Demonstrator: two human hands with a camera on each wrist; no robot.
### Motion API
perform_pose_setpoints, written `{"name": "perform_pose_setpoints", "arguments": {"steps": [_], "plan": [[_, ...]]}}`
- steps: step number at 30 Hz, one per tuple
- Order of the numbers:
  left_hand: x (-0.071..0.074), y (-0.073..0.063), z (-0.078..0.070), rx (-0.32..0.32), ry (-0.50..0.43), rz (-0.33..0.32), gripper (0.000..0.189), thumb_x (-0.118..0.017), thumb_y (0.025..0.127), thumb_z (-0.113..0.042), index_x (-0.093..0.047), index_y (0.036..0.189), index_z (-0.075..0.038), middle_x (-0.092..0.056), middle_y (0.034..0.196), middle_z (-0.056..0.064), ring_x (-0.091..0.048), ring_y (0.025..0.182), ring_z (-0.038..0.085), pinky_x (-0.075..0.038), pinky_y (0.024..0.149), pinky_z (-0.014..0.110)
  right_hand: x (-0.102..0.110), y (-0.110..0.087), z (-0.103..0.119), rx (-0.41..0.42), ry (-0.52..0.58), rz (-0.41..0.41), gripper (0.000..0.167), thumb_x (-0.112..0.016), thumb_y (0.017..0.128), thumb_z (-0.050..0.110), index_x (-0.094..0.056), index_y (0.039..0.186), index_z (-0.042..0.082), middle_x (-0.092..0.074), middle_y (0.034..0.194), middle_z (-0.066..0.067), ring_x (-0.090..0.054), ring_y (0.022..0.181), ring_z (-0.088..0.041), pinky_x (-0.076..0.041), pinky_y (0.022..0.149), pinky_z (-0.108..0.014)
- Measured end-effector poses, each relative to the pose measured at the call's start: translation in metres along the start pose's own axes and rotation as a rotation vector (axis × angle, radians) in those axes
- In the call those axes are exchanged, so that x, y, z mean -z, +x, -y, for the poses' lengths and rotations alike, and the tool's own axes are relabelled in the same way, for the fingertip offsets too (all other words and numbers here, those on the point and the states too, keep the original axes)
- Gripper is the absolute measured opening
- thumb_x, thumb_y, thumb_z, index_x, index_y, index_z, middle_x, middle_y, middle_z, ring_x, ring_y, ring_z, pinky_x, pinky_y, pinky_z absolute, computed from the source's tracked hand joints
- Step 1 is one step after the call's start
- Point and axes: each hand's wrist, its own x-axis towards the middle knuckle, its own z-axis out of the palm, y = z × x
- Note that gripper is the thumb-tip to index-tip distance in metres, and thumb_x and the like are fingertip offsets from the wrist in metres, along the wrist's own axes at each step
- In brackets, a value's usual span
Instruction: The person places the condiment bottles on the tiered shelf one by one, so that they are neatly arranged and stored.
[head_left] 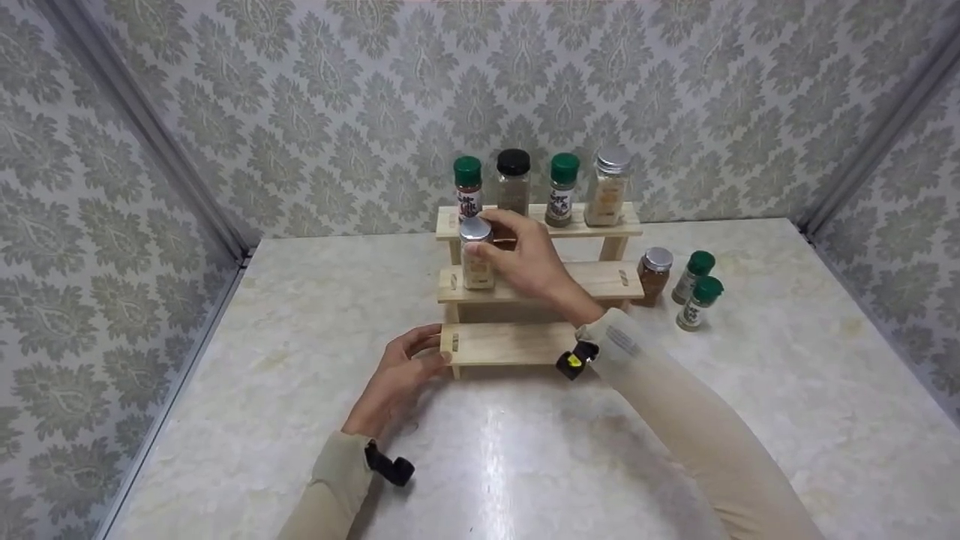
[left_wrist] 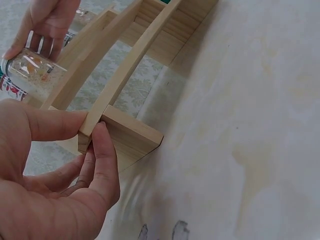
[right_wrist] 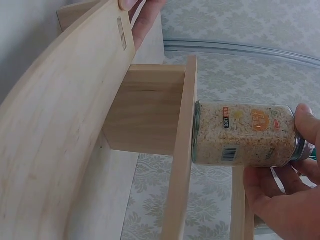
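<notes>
We record: right hand (head_left: 529,259), gripping a silver-capped jar (head_left: 478,271) upright on the middle wooden shelf (head_left: 598,280); left hand (head_left: 401,367), pinching the left end of the bottom shelf (head_left: 514,344).

I am facing a back wall (head_left: 405,90) papered in pale grey with a repeating leafy motif, while a left wall (head_left: 45,195) and a right wall (head_left: 919,255) in the same pattern are slanting toward me on either side. Grey strips (head_left: 150,116) are running down both corners. Before me a pale marbled tabletop (head_left: 300,315) is reaching back and catching a bright streak of light (head_left: 491,465) near its front.
</notes>
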Motion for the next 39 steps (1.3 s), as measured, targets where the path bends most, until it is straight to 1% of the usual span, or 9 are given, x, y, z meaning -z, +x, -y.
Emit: {"name": "perform_pose_setpoints", "arguments": {"steps": [7,11,14,18,23,28,32,35,39], "plan": [[0.000,-0.001,0.000,-0.002,-0.045,0.031,0.059,-0.068,0.096,0.002,-0.053,0.153,-0.004,-0.059,0.145,0.019,-0.071,0.112,0.028,-0.062,0.096,0.044,-0.001,-0.001,0.003,-0.036,0.024,0.018,0.049,-0.082,0.096,0.014,-0.066,0.140,0.001,-0.072,0.129,-0.018,-0.071,0.117,-0.028,-0.059,0.103,-0.034],[-0.001,-0.001,0.001,-0.007,-0.045,0.030,0.060,-0.068,0.096,0.002,-0.053,0.153,-0.004,-0.059,0.144,0.020,-0.071,0.111,0.027,-0.062,0.096,0.043,0.004,-0.005,0.007,-0.056,0.013,0.036,0.054,-0.083,0.096,0.018,-0.063,0.144,0.004,-0.070,0.134,-0.014,-0.070,0.120,-0.026,-0.057,0.107,-0.036],[-0.002,-0.001,0.002,-0.001,-0.042,0.029,0.060,-0.068,0.095,0.002,-0.053,0.153,-0.003,-0.060,0.144,0.020,-0.071,0.112,0.027,-0.062,0.096,0.042,0.014,-0.010,0.011,-0.032,0.000,0.039,0.056,-0.083,0.095,0.020,-0.062,0.145,0.004,-0.070,0.136,-0.014,-0.069,0.123,-0.026,-0.055,0.110,-0.039],[-0.001,-0.001,0.003,0.009,-0.042,0.020,0.060,-0.069,0.095,0.001,-0.054,0.153,-0.003,-0.060,0.144,0.020,-0.071,0.112,0.027,-0.062,0.095,0.041,0.030,-0.018,0.018,0.018,-0.018,0.029,0.051,-0.081,0.097,0.020,-0.064,0.142,0.002,-0.070,0.135,-0.016,-0.068,0.126,-0.030,-0.054,0.112,-0.039],[-0.001,0.000,0.002,0.005,-0.052,0.015,0.060,-0.068,0.095,0.002,-0.053,0.152,-0.003,-0.059,0.145,0.021,-0.070,0.113,0.028,-0.061,0.095,0.041,0.056,-0.032,0.025,0.062,-0.039,0.016,0.049,-0.078,0.099,0.016,-0.063,0.142,-0.002,-0.069,0.137,-0.020,-0.065,0.129,-0.034,-0.052,0.114,-0.041],[-0.002,0.001,0.002,-0.004,-0.062,0.021,0.059,-0.068,0.095,0.003,-0.053,0.152,-0.001,-0.058,0.145,0.021,-0.069,0.115,0.028,-0.061,0.095,0.041,0.089,-0.050,0.023,0.093,-0.113,-0.018,0.045,-0.076,0.101,0.016,-0.065,0.142,-0.001,-0.069,0.138,-0.019,-0.066,0.130,-0.033,-0.053,0.113,-0.044],[-0.002,0.001,0.002,-0.011,-0.062,0.021,0.059,-0.066,0.095,0.005,-0.052,0.152,0.001,-0.058,0.146,0.024,-0.068,0.115,0.029,-0.062,0.095,0.041,0.120,-0.064,0.012,0.092,-0.172,-0.054,0.042,-0.074,0.103,0.015,-0.065,0.142,0.001,-0.069,0.138,-0.018,-0.066,0.129,-0.032,-0.054,0.111,-0.045],[-0.001,0.002,0.001,-0.011,-0.032,0.018,0.057,-0.065,0.096,0.005,-0.053,0.152,0.000,-0.058,0.146,0.023,-0.068,0.114,0.028,-0.062,0.095,0.041,0.143,-0.074,0.002,0.060,-0.218,-0.099,0.043,-0.073,0.103,0.017,-0.065,0.143,0.003,-0.069,0.139,-0.016,-0.065,0.131,-0.029,-0.053,0.112,-0.044],[0.000,0.003,0.001,-0.001,-0.011,0.020,0.058,-0.065,0.097,0.004,-0.052,0.153,-0.002,-0.058,0.147,0.022,-0.068,0.116,0.029,-0.062,0.094,0.041,0.172,-0.087,-0.013,0.022,-0.285,-0.160,0.044,-0.073,0.104,0.018,-0.064,0.144,0.002,-0.068,0.142,-0.018,-0.063,0.132,-0.032,-0.051,0.113,-0.048]]}}
